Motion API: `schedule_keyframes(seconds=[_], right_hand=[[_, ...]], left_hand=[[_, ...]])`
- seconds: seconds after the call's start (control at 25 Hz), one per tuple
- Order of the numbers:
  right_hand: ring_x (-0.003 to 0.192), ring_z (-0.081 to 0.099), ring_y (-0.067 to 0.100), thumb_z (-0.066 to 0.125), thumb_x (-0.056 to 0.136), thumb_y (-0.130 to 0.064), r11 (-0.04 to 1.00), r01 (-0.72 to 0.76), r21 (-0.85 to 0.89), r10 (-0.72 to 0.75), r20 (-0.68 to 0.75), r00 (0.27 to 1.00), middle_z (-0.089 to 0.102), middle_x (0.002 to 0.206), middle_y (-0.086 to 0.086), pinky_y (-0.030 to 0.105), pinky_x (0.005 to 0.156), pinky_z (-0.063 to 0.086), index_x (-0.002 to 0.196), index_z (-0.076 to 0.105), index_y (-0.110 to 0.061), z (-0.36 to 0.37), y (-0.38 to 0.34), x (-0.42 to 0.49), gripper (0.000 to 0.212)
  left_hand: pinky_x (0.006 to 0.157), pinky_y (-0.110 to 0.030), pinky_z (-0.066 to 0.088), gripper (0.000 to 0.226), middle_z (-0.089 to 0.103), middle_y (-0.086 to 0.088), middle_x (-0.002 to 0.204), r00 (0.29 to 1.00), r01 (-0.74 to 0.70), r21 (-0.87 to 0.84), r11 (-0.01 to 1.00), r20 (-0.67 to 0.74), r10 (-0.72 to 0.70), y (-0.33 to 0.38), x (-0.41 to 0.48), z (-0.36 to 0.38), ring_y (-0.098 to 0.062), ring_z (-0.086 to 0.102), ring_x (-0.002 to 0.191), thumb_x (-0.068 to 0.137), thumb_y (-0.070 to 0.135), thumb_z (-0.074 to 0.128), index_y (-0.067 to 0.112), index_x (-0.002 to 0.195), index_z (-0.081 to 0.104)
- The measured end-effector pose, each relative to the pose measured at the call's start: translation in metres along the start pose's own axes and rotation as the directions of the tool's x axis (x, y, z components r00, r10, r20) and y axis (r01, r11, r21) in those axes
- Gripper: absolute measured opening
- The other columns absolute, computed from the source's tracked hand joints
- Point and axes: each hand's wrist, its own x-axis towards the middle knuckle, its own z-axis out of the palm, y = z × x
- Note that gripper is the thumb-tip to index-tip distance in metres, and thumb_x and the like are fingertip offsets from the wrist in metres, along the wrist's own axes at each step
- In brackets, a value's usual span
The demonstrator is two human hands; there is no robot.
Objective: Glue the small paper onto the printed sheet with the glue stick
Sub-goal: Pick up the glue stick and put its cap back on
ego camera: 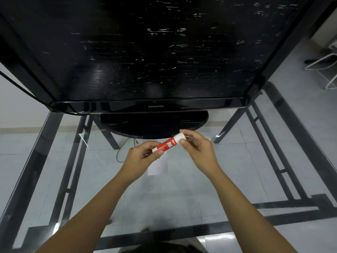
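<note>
Hands meet at frame centre over the clear glass surface (182, 198): the left hand (144, 157) pinches the base of the red-and-white plastic glue stick (167, 143), the right hand (197, 147) pinches its white cap (179, 136). A small white paper slip (158, 166) lies flat just below them; no printed sheet is visible. Uncapping seems the step: best to brace the tube firmly and pull the cap straight along its axis, away from the slip.

Both forearms are bare, no sleeves, rings or watch showing.
</note>
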Motion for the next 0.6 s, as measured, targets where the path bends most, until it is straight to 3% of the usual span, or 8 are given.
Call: schedule_keyframes(seconds=[0.12,0.2,0.36,0.48,0.6], right_hand=[[0.104,0.062,0.012,0.062,0.086,-0.019,1.000,-0.009,-0.003,0.009,0.008,1.000,0.066,0.113,0.004,0.027,0.089,0.053,0.116,0.060,-0.023,-0.001,-0.002,-0.001,0.030],[0.102,0.063,0.011,0.063,0.086,-0.021,0.999,-0.016,0.049,0.016,0.015,1.000,0.063,0.115,0.001,0.028,0.089,0.053,0.119,0.058,-0.027,-0.001,-0.002,-0.002,0.034],[0.098,0.064,0.008,0.066,0.083,-0.024,0.983,-0.057,0.172,0.059,-0.006,0.998,0.061,0.115,-0.003,0.015,0.079,0.051,0.120,0.048,-0.039,0.010,0.007,-0.006,0.044],[0.095,0.065,0.005,0.068,0.082,-0.023,0.981,-0.092,0.170,0.107,-0.085,0.991,0.065,0.106,-0.002,0.016,0.077,0.052,0.111,0.053,-0.037,0.013,0.021,0.000,0.036],[0.096,0.065,0.010,0.067,0.083,-0.017,0.990,-0.129,0.065,0.138,-0.176,0.975,0.065,0.102,-0.004,0.024,0.085,0.053,0.112,0.055,-0.031,0.011,0.038,0.013,0.034]], left_hand=[[0.077,-0.025,0.054,0.026,0.066,0.005,0.099,1.000,0.011,0.024,1.000,0.019,-0.012,-0.003,0.002,0.002,-0.015,0.065,0.088,0.084,0.032,0.062,0.027,0.109,0.062],[0.073,-0.021,0.054,0.020,0.067,0.009,0.096,1.000,0.006,-0.011,1.000,0.027,-0.006,-0.002,0.002,0.004,-0.011,0.066,0.083,0.085,0.033,0.061,0.034,0.105,0.062],[0.073,-0.021,0.055,0.019,0.067,0.013,0.093,0.999,-0.012,-0.039,0.999,0.031,0.013,-0.001,0.006,0.015,-0.011,0.064,0.081,0.085,0.035,0.060,0.042,0.103,0.061],[0.080,-0.019,0.046,0.045,0.056,0.016,0.113,0.998,0.053,0.090,0.995,0.040,-0.057,-0.016,0.013,0.020,-0.011,0.059,0.101,0.088,0.044,0.050,0.030,0.131,0.048],[0.101,-0.024,0.031,0.053,0.043,0.003,0.139,0.990,0.139,0.261,0.955,-0.017,-0.140,-0.049,0.020,0.014,-0.018,0.040,0.129,0.095,0.042,0.039,0.022,0.143,0.030]])
